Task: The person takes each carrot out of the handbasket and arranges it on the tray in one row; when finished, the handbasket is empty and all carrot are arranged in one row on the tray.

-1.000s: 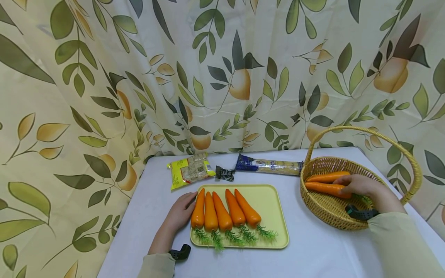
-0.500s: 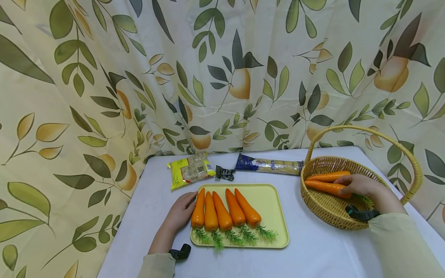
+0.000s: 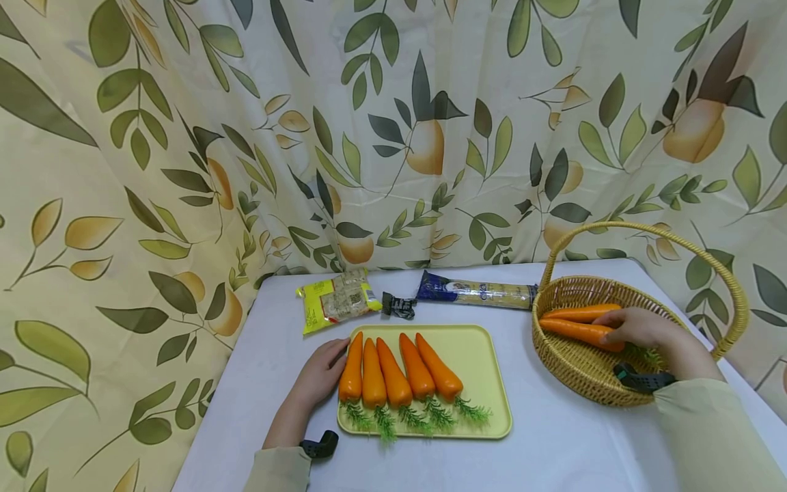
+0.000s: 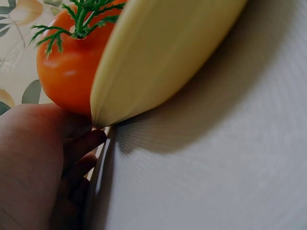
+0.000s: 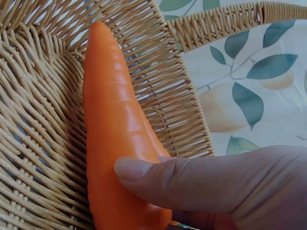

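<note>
In the head view my left hand (image 3: 320,376) is at the left edge of a pale yellow tray (image 3: 482,376). Its fingers hold the rim beside the leftmost carrot (image 3: 351,372); the left wrist view shows fingertips against the tray's edge (image 4: 158,62), the thumb partly hidden. Several orange carrots with green leafy tops lie side by side on the tray. To the right, my right hand (image 3: 639,330) reaches into a wicker basket (image 3: 572,383) and grips a carrot (image 5: 108,120), thumb on top. Another carrot (image 3: 581,313) lies just behind it, partly covered.
Behind the tray lie a yellow food packet (image 3: 338,301), a small black packet (image 3: 398,305) and a long blue-ended pasta packet (image 3: 479,292). The basket's tall arched handle (image 3: 645,229) rises over the right hand. A leaf-patterned curtain (image 3: 393,137) stands behind the white table (image 3: 553,451).
</note>
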### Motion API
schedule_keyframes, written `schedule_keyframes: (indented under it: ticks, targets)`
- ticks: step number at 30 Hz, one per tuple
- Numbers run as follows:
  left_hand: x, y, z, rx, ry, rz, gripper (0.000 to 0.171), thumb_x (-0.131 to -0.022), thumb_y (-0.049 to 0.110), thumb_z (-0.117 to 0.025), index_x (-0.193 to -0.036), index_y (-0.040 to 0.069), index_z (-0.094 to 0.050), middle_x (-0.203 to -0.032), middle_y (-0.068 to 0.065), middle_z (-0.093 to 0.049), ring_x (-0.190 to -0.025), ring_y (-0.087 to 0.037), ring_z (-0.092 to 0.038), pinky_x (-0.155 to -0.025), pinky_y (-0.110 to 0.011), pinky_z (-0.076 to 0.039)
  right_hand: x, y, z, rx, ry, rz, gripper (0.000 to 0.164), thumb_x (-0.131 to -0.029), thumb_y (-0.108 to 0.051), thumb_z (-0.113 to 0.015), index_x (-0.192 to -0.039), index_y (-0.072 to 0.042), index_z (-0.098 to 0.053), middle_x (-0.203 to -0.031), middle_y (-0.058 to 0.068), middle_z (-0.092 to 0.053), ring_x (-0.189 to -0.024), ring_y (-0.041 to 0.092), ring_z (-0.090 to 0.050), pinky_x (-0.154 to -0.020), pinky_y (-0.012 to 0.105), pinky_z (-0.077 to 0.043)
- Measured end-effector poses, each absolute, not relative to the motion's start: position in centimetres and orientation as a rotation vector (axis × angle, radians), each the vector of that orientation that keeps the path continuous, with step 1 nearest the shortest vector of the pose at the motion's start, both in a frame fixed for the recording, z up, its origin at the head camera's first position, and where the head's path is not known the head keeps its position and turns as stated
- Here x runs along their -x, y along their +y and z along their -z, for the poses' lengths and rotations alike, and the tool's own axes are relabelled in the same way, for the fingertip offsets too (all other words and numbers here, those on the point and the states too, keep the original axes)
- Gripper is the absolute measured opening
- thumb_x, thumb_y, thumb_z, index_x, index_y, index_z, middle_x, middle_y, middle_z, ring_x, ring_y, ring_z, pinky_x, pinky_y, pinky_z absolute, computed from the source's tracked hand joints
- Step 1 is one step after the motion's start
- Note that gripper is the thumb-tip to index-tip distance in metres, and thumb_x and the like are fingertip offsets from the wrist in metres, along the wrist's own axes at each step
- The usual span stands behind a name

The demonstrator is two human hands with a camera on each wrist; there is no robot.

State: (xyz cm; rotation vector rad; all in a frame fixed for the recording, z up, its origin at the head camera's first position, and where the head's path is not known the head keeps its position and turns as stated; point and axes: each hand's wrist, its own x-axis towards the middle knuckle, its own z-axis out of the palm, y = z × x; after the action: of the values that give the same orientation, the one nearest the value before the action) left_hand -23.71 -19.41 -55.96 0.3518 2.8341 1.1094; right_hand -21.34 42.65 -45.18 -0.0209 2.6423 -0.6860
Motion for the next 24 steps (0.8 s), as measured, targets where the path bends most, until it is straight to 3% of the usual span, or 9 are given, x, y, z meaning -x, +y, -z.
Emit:
schedule_keyframes:
  ticks: [4, 10, 15, 24]
  targets:
    - [23.7, -19.3, 55.9, -0.356, 2.836, -1.105, 0.044, -0.103, 0.033, -0.051, -0.146, 0.023, -0.05, -0.148, -0.004, -0.052, -0.141, -0.027, -0.043, -0.118, -0.051, -0.034, 21.2, 42.7, 45.2, 0.027, 2.646, 0.683, 0.052, -0.09, -0.031, -0.071, -0.124, 0.006, -0.061, -0.109, 0.018, -0.064, -0.097, 0.027, -0.054, -0.083, 0.04, -0.044]
    - [23.8, -19.3, 55.8, -0.359, 2.831, -1.098, 0.044, -0.103, 0.032, -0.051, -0.146, 0.022, -0.05, -0.148, -0.004, -0.051, -0.141, -0.027, -0.043, -0.118, -0.052, -0.034, 20.9, 42.6, 45.2, 0.023, 2.651, 0.692, 0.057, -0.09, -0.036, -0.071, -0.126, 0.006, -0.06, -0.112, 0.02, -0.064, -0.1, 0.03, -0.053, -0.085, 0.046, -0.045]
    - [23.8, -19.4, 55.8, -0.352, 2.824, -1.095, 0.044, -0.103, 0.032, -0.051, -0.146, 0.022, -0.05, -0.148, -0.004, -0.051, -0.141, -0.027, -0.043, -0.118, -0.052, -0.034, 20.7, 42.5, 45.4, 0.021, 2.648, 0.714, 0.06, -0.089, -0.038, -0.071, -0.129, 0.005, -0.059, -0.115, 0.02, -0.063, -0.102, 0.03, -0.053, -0.083, 0.041, -0.045]
    - [23.7, -19.3, 55.9, -0.353, 2.828, -1.095, 0.044, -0.103, 0.031, -0.051, -0.147, 0.023, -0.05, -0.149, -0.005, -0.051, -0.141, -0.028, -0.043, -0.118, -0.052, -0.034, 20.1, 42.1, 45.5, 0.108, 2.585, 0.809, 0.05, -0.093, -0.031, -0.066, -0.129, 0.004, -0.059, -0.132, 0.033, -0.049, -0.111, 0.036, -0.048, -0.082, 0.031, -0.042]
